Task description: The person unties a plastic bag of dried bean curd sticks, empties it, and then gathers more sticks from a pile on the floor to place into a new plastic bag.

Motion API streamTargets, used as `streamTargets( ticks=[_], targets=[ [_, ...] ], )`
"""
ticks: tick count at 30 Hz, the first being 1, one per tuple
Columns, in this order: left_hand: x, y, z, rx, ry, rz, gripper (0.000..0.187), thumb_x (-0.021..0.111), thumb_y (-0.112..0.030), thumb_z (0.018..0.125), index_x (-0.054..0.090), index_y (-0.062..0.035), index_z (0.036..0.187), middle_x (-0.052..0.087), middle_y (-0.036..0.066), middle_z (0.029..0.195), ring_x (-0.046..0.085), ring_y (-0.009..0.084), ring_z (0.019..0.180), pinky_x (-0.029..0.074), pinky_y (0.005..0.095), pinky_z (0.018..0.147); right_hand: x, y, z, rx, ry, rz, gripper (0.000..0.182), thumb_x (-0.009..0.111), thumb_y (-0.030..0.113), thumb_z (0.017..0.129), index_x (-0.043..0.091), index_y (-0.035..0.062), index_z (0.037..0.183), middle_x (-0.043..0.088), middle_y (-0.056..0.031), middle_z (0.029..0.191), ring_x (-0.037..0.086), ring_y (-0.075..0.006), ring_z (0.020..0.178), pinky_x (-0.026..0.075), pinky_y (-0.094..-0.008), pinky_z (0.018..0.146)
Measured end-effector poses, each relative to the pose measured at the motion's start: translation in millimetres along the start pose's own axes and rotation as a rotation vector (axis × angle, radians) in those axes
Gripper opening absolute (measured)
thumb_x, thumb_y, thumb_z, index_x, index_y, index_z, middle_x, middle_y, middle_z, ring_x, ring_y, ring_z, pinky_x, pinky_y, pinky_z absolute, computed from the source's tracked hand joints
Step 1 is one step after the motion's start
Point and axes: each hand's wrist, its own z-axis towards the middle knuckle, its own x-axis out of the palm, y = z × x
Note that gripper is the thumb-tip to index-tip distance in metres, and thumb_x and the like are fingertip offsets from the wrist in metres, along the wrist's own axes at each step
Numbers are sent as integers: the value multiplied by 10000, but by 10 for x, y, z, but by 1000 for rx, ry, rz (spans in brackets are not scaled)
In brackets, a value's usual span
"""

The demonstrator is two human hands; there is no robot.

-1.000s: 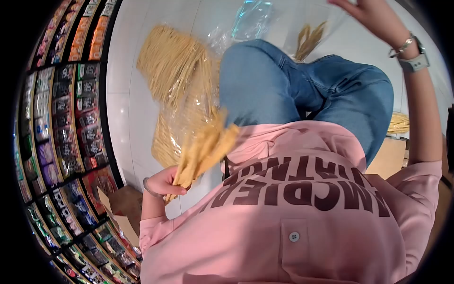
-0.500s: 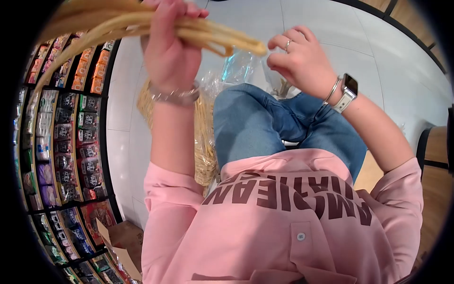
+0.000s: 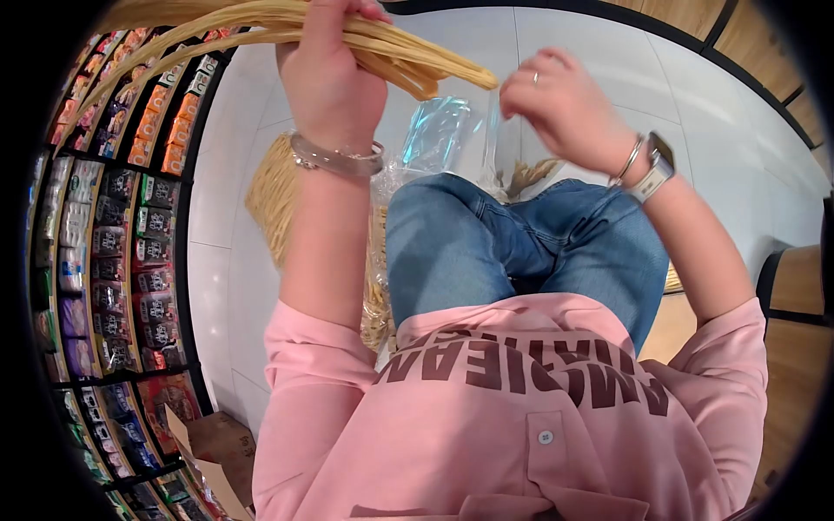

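Note:
My left hand (image 3: 334,82) is closed around a bundle of long yellow sticks that look like dried bean curd sticks (image 3: 408,56). Their bent ends point right, while the long lengths trail off to the upper left. My right hand (image 3: 556,100) is just right of those bent ends, apart from them, with its fingers loosely curled and slightly blurred. I see nothing in it. Below the hands, clear plastic bags (image 3: 439,130) lie on the floor in front of my knees. More yellow sticks (image 3: 276,200) are on the floor at the left, partly behind my left forearm.
Shelves of packaged goods (image 3: 113,260) line the left side. An opened cardboard box (image 3: 221,443) stands at the lower left. Pale floor tiles (image 3: 625,52) stretch ahead, and wooden cabinets (image 3: 756,52) edge the right. Small brownish pieces (image 3: 530,176) lie beyond my knees.
My left hand and the bundle have moved slightly right. My right hand has shifted a little right, still beside the bundle's bent ends. More of the plastic bags now shows.

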Motion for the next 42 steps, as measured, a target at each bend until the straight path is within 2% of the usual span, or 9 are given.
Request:
streamTargets(
  ticks=[3, 5, 9, 11, 13, 15, 22, 34, 42],
  targets=[
    [-28, -71, 79, 18, -69, 15, 68, 571, -106, 823, 507, -114, 801, 521, -11, 732, 491, 121, 700, 416, 333, 704, -223, -360, 151, -8, 55, -26, 123, 539, -7, 699, 547, 104, 750, 545, -6, 812, 496, -190, 833, 385, -343, 833],
    [-48, -105, 160, 42, -108, 63, 73, 578, -106, 819, 506, -104, 801, 526, -8, 728, 496, 124, 701, 419, 336, 696, -631, -616, 351, 202, 464, 211, 93, 451, 84, 819, 537, 89, 786, 572, -82, 1100, 423, -288, 1170, 101, -596, 1011],
    [1, -243, 388, 84, -149, 160, 92, 587, -113, 810, 502, -90, 785, 518, -3, 715, 495, 135, 695, 425, 339, 686, -852, -759, 560, 110, 463, -39, 151, 429, 67, 817, 565, 98, 759, 568, -72, 1118, 338, -300, 1236, 56, -608, 1006],
    [0, -336, 554, -37, -90, -189, 85, 570, -152, 828, 528, -88, 792, 515, -9, 671, 514, 104, 641, 428, 247, 586, -838, -875, 649, -76, 352, -141, 121, 498, 52, 758, 598, 103, 713, 531, -111, 1154, 365, -311, 1193, 209, -519, 993],
    [173, -348, 532, 179, -89, 150, 99, 572, -152, 829, 517, -103, 764, 496, -17, 633, 502, 107, 602, 425, 258, 555, -850, -843, 690, -114, 276, -229, 114, 530, 45, 722, 614, 110, 681, 515, -131, 1160, 399, -309, 1150, 302, -449, 960],
    [109, -340, 663, -19, -59, -260, 96, 575, -150, 827, 519, -105, 762, 503, -14, 633, 503, 110, 596, 423, 257, 553, -826, -703, 713, -254, 227, -285, 108, 560, 56, 667, 625, 142, 656, 548, -102, 1000, 484, -266, 965, 404, -338, 816],
    [215, -35, 516, 115, -162, -68, 99, 597, -146, 805, 514, -112, 762, 500, -14, 642, 499, 118, 609, 427, 266, 577, -489, -442, 580, -297, 246, -425, 70, 570, 82, 710, 616, 133, 723, 568, -3, 762, 529, -146, 817, 413, -291, 732],
    [44, 234, 28, -150, -424, -291, 161, 580, -131, 809, 463, -85, 710, 478, 4, 672, 478, 148, 668, 426, 326, 677, -242, -255, 422, -211, 329, -247, 147, 548, 50, 739, 636, 162, 776, 590, -21, 634, 572, -176, 690, 422, -288, 711],
    [99, 121, -246, -100, -293, -374, 170, 567, -153, 826, 458, -89, 713, 468, -12, 669, 467, 129, 660, 414, 313, 673, -182, -290, 377, -202, 358, -235, 171, 524, 28, 733, 628, 154, 785, 609, -49, 651, 580, -179, 674, 409, -291, 695]
  ],
)
